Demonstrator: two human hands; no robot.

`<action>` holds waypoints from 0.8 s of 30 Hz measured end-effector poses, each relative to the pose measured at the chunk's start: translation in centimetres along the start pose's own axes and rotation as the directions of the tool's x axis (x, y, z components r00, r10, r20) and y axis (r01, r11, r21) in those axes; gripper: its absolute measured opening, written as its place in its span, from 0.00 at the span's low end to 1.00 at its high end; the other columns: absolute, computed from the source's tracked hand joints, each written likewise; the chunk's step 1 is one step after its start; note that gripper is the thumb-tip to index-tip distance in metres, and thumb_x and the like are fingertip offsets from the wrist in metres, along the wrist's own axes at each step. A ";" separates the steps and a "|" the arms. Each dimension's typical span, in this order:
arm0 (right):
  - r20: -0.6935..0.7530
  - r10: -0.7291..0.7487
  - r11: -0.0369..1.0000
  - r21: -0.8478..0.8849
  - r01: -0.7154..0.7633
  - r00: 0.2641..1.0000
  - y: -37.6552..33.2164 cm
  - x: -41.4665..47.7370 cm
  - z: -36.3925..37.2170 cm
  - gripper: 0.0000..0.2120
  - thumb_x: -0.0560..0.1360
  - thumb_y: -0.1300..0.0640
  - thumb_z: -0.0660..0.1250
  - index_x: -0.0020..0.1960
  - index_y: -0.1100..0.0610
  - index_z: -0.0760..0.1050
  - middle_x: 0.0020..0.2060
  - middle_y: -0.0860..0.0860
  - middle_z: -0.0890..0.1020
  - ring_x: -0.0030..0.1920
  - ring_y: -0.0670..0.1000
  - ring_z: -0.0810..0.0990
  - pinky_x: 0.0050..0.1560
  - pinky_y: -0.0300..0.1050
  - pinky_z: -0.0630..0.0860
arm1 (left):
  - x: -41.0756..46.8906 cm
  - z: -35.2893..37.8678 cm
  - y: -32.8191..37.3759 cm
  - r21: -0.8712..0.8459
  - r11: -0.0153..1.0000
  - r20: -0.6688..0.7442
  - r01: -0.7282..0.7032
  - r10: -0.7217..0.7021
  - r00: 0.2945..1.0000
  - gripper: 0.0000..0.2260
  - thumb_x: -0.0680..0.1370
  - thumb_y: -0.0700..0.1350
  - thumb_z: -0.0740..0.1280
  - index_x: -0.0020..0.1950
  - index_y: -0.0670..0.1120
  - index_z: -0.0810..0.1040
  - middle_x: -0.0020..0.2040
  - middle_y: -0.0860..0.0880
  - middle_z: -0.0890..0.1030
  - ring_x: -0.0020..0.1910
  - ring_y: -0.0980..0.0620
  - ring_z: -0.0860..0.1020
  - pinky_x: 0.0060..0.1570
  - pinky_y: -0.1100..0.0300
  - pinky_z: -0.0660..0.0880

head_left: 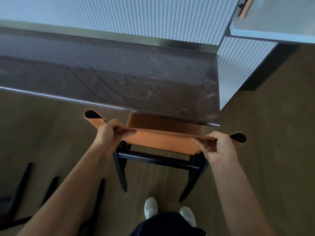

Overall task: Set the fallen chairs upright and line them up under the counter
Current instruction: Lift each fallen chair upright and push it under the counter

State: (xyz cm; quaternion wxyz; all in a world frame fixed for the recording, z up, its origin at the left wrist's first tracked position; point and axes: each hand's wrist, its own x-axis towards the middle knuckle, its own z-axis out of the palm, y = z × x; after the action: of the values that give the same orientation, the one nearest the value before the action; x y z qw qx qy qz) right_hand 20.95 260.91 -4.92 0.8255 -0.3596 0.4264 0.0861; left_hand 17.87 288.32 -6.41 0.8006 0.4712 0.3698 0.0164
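Now, upright chair (158,124) at counter (119,74), left hand (109,133), right hand (216,145) gripping backrest (162,140)

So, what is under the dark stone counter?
The seat of the orange chair reaches under the counter at its near edge. The left hand and right hand grip its backrest. The seat's front and the front legs are covered by the counter.

The orange chair (162,140) with black legs stands upright, its seat partly under the dark stone counter (119,77). Another chair (19,191) is at the left, maybe tipped over.
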 end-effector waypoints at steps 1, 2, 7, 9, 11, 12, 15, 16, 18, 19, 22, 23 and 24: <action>0.004 0.008 1.000 -0.001 -0.008 1.000 0.7 0.3 0.4 0.10 0.74 0.74 0.58 0.46 0.59 0.67 0.38 0.58 0.75 0.35 0.57 0.81 0.40 0.64 0.82 | 0.6 -0.6 0.3 -0.002 1.000 -0.006 0.010 -0.010 1.000 0.11 0.79 0.32 0.54 0.38 0.39 0.67 0.40 0.40 0.71 0.33 0.38 0.81 0.30 0.54 0.80; 0.005 0.011 1.000 0.001 -0.011 1.000 1.2 0.5 0.8 0.10 0.74 0.73 0.58 0.47 0.60 0.67 0.38 0.59 0.75 0.37 0.58 0.81 0.41 0.65 0.82 | 1.1 -1.0 0.5 -0.002 1.000 0.000 0.023 -0.023 1.000 0.11 0.80 0.32 0.54 0.38 0.40 0.67 0.41 0.40 0.70 0.35 0.37 0.80 0.30 0.54 0.80; 0.002 -0.018 1.000 -0.009 0.018 1.000 1.5 0.7 1.7 0.07 0.76 0.72 0.59 0.46 0.61 0.68 0.41 0.59 0.76 0.46 0.60 0.81 0.48 0.66 0.80 | 1.9 -1.2 1.4 0.004 0.999 0.093 0.032 -0.033 0.995 0.13 0.80 0.33 0.56 0.35 0.38 0.68 0.30 0.39 0.77 0.35 0.39 0.81 0.32 0.54 0.81; -0.004 -0.015 1.000 -0.001 0.015 1.000 1.7 0.6 1.5 0.07 0.76 0.71 0.59 0.49 0.62 0.68 0.45 0.60 0.76 0.51 0.62 0.80 0.42 0.65 0.81 | 1.9 -1.2 1.2 -0.019 0.998 0.095 0.056 -0.054 0.994 0.13 0.80 0.33 0.56 0.36 0.38 0.68 0.30 0.39 0.77 0.35 0.39 0.81 0.32 0.52 0.81; -0.015 -0.016 1.000 -0.009 0.016 1.000 2.2 0.5 1.2 0.10 0.76 0.72 0.58 0.55 0.63 0.67 0.51 0.63 0.76 0.58 0.65 0.79 0.35 0.62 0.81 | 2.0 -1.5 0.7 -0.060 0.996 0.093 0.068 -0.062 0.994 0.12 0.80 0.33 0.56 0.37 0.40 0.67 0.34 0.41 0.74 0.36 0.39 0.79 0.33 0.50 0.82; -0.027 -0.019 1.000 -0.024 0.018 0.999 2.6 0.3 0.9 0.11 0.75 0.72 0.57 0.57 0.63 0.66 0.54 0.64 0.75 0.60 0.66 0.78 0.34 0.61 0.81 | 1.8 -1.8 0.5 -0.079 0.994 0.083 0.069 -0.062 0.995 0.12 0.79 0.33 0.56 0.37 0.40 0.67 0.33 0.41 0.73 0.35 0.39 0.80 0.33 0.48 0.82; -0.031 -0.017 0.999 -0.050 0.015 0.999 3.1 0.0 0.5 0.11 0.75 0.72 0.57 0.57 0.65 0.66 0.62 0.68 0.73 0.62 0.69 0.76 0.34 0.59 0.81 | 1.6 -2.0 -0.1 -0.141 0.987 0.059 0.078 -0.070 0.996 0.11 0.79 0.31 0.56 0.37 0.40 0.67 0.25 0.42 0.76 0.28 0.42 0.81 0.32 0.46 0.81; -0.035 -0.017 0.999 -0.045 0.015 0.999 3.2 -0.1 0.4 0.09 0.76 0.71 0.57 0.55 0.65 0.67 0.62 0.68 0.73 0.62 0.69 0.76 0.37 0.59 0.81 | 1.5 -2.0 -0.2 -0.158 0.983 0.048 0.090 -0.084 0.995 0.10 0.78 0.31 0.57 0.37 0.39 0.68 0.24 0.42 0.77 0.28 0.42 0.81 0.31 0.47 0.81; -0.058 -0.011 0.999 -0.034 0.009 0.998 3.6 -0.4 0.1 0.05 0.76 0.71 0.56 0.49 0.64 0.67 0.54 0.66 0.75 0.61 0.68 0.77 0.42 0.60 0.79 | 1.4 -2.1 -0.4 -0.171 0.979 0.019 0.114 -0.112 0.994 0.08 0.78 0.30 0.59 0.39 0.39 0.69 0.27 0.41 0.77 0.30 0.42 0.80 0.29 0.49 0.80; -0.064 -0.006 0.999 -0.033 0.004 0.998 3.8 -0.5 -0.2 0.05 0.76 0.71 0.56 0.47 0.63 0.67 0.49 0.64 0.76 0.59 0.67 0.78 0.44 0.61 0.79 | 1.3 -2.3 -0.6 -0.167 0.979 0.011 0.114 -0.114 0.993 0.08 0.78 0.30 0.59 0.40 0.38 0.69 0.29 0.41 0.77 0.31 0.42 0.80 0.28 0.50 0.80; -0.075 0.002 1.000 -0.031 -0.004 0.997 4.1 -0.7 -0.7 0.06 0.76 0.72 0.57 0.45 0.63 0.68 0.43 0.62 0.75 0.50 0.64 0.79 0.47 0.62 0.79 | 0.6 -3.0 -0.8 -0.126 0.987 0.025 0.103 -0.101 0.995 0.10 0.77 0.29 0.56 0.38 0.38 0.68 0.25 0.42 0.76 0.26 0.45 0.80 0.27 0.50 0.80; -0.070 0.003 1.000 -0.027 -0.005 0.998 4.1 -0.7 -0.7 0.06 0.76 0.72 0.56 0.44 0.63 0.68 0.42 0.61 0.75 0.47 0.63 0.79 0.49 0.63 0.78 | 0.6 -3.1 -0.7 -0.107 0.989 0.035 0.100 -0.096 0.995 0.10 0.77 0.28 0.55 0.38 0.38 0.67 0.23 0.43 0.76 0.25 0.46 0.80 0.27 0.50 0.80; -0.070 0.000 1.000 -0.020 -0.002 0.998 4.1 -0.6 -0.6 0.07 0.76 0.72 0.56 0.43 0.63 0.68 0.41 0.61 0.75 0.45 0.62 0.79 0.51 0.64 0.78 | 0.6 -3.1 -0.5 -0.088 0.992 0.041 0.093 -0.089 0.995 0.11 0.77 0.28 0.55 0.37 0.38 0.67 0.22 0.44 0.75 0.24 0.46 0.80 0.28 0.49 0.81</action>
State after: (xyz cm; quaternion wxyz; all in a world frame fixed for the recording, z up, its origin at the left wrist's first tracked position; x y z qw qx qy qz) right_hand 18.31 263.60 -6.82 0.8064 -0.3705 0.4544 0.0780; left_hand 16.26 290.61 -8.02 0.8275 0.4177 0.3749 -0.0124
